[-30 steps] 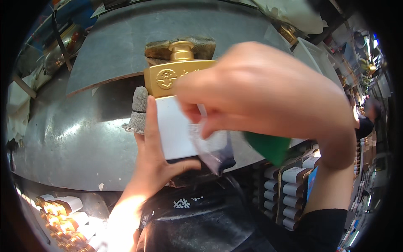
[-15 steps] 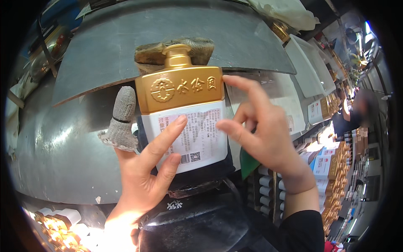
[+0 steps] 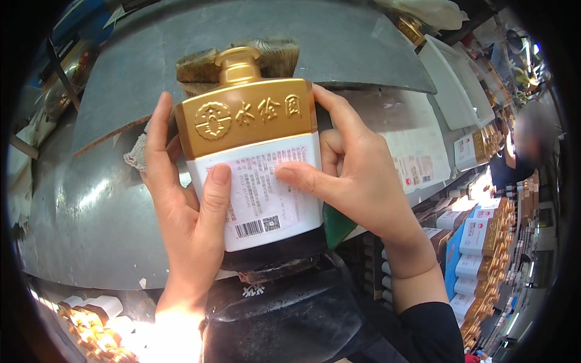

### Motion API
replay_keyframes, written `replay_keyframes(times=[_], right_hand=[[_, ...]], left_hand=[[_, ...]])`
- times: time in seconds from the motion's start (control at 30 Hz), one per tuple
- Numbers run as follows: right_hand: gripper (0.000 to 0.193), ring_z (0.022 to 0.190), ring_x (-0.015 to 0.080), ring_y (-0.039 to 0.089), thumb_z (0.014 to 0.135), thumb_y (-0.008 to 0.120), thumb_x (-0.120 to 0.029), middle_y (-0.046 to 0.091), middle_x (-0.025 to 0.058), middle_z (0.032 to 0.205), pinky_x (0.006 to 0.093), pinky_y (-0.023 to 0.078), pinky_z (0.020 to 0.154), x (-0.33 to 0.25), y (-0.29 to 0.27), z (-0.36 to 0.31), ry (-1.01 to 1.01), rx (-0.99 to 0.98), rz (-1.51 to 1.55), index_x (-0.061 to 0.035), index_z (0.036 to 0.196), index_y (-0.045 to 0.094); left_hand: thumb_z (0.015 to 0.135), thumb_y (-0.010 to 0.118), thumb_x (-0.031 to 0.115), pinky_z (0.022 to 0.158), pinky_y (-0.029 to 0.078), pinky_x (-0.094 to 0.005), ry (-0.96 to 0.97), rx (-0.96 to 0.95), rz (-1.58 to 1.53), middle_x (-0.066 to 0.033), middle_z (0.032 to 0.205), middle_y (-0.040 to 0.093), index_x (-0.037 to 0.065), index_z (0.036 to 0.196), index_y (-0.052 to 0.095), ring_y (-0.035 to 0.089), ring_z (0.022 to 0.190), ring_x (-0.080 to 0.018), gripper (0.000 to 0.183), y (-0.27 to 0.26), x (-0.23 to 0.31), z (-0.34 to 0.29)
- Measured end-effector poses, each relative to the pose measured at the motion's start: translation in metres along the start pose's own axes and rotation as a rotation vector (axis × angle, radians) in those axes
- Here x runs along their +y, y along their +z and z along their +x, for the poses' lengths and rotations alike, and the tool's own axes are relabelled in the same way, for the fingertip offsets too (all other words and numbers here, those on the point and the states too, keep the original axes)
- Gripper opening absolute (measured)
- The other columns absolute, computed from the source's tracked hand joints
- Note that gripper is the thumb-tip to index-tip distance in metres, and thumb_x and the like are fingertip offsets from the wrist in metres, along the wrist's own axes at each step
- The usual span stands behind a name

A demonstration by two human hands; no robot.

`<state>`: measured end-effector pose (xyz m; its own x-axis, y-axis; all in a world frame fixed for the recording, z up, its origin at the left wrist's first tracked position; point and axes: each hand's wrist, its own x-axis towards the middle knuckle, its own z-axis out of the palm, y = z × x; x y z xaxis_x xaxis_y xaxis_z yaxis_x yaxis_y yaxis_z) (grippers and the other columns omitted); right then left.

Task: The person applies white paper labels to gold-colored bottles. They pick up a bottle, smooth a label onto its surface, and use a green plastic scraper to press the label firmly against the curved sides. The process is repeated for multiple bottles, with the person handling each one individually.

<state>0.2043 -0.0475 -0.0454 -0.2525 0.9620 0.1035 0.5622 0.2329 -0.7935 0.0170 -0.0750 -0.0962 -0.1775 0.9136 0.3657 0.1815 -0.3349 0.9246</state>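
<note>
A flat, broad-shouldered bottle [image 3: 248,112], gold above and white below, lies tilted in front of me with its neck pointing away. A printed label [image 3: 260,196] with a barcode covers its white face. My left hand [image 3: 187,199] grips the left side, thumb on the label. A grey knitted finger cover [image 3: 137,151] shows beside that hand, partly hidden. On the right side, my right hand [image 3: 360,172] is closed round the bottle, its thumb on the label and index finger along the gold shoulder. Behind the neck sits a worn wooden block [image 3: 278,57].
Printed label sheets [image 3: 417,154] lie right of the bottle on the grey table [image 3: 91,199]. Farther right are a white tray [image 3: 445,78] and rows of similar bottles [image 3: 475,242]. More bottles [image 3: 97,330] stand lower left. A person [image 3: 508,172] is at the far right.
My left hand has shifted from the label's middle to the bottle's left side. My right hand has closed on the right side. The bottle has tilted slightly and moved left.
</note>
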Motion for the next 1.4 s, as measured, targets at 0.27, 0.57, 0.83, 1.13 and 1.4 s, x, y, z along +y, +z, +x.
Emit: replay_keyframes(times=[0.27,0.57,0.83,1.13,1.4], right_hand=[[0.079,0.056,0.0011,0.040,0.076,0.080,-0.015,0.045,-0.0052,0.061,0.0175,0.030,0.052,0.013,-0.001,-0.007,0.015,-0.081,0.115,0.0050,0.141,0.038],[0.083,0.057,0.0011,0.041,0.076,0.079,-0.012,0.046,-0.0055,0.063,0.0172,0.031,0.053,0.014,-0.005,-0.008,0.029,-0.110,0.120,0.0042,0.143,0.035],[0.082,0.059,0.0015,0.041,0.078,0.077,-0.014,0.048,-0.0047,0.064,0.0175,0.031,0.055,0.007,-0.002,-0.006,0.114,-0.123,0.142,0.0029,0.145,0.033],[0.046,0.053,0.0005,0.049,0.100,0.048,-0.040,0.054,-0.0047,0.062,0.0151,0.040,0.050,0.053,-0.042,0.028,0.101,-0.101,0.506,0.0008,0.116,0.062],[0.030,0.089,0.0172,0.065,0.081,0.073,-0.013,0.067,0.0088,0.098,0.0290,0.053,0.076,-0.040,-0.003,0.023,-0.733,-0.064,-0.403,-0.0017,0.107,0.063]], left_hand=[[0.081,0.076,0.032,0.108,0.037,-0.0375,-0.115,-0.043,-0.336,-0.0185,0.144,0.039,0.006,0.151,0.019,0.043,0.131,-0.0288,0.094,-0.002,0.003,-0.012],[0.075,0.078,0.020,0.108,0.037,-0.0386,-0.200,-0.077,-0.412,-0.0185,0.145,0.038,0.008,0.152,0.018,0.044,0.130,-0.0298,0.098,-0.001,0.007,-0.013],[0.079,0.075,0.017,0.108,0.037,-0.0383,-0.220,-0.076,-0.420,-0.0194,0.144,0.038,0.007,0.152,0.016,0.044,0.129,-0.0287,0.094,-0.005,0.007,-0.014],[0.067,0.080,0.012,0.110,0.034,-0.0402,-0.280,-0.168,-0.480,-0.0213,0.143,0.039,0.012,0.154,0.007,0.043,0.132,-0.0295,0.114,-0.013,0.008,-0.024],[0.066,0.076,0.002,0.108,0.038,-0.0397,-0.324,-0.114,-0.386,-0.0185,0.147,0.034,0.012,0.154,0.007,0.037,0.136,-0.0276,0.112,-0.018,0.006,-0.033]])
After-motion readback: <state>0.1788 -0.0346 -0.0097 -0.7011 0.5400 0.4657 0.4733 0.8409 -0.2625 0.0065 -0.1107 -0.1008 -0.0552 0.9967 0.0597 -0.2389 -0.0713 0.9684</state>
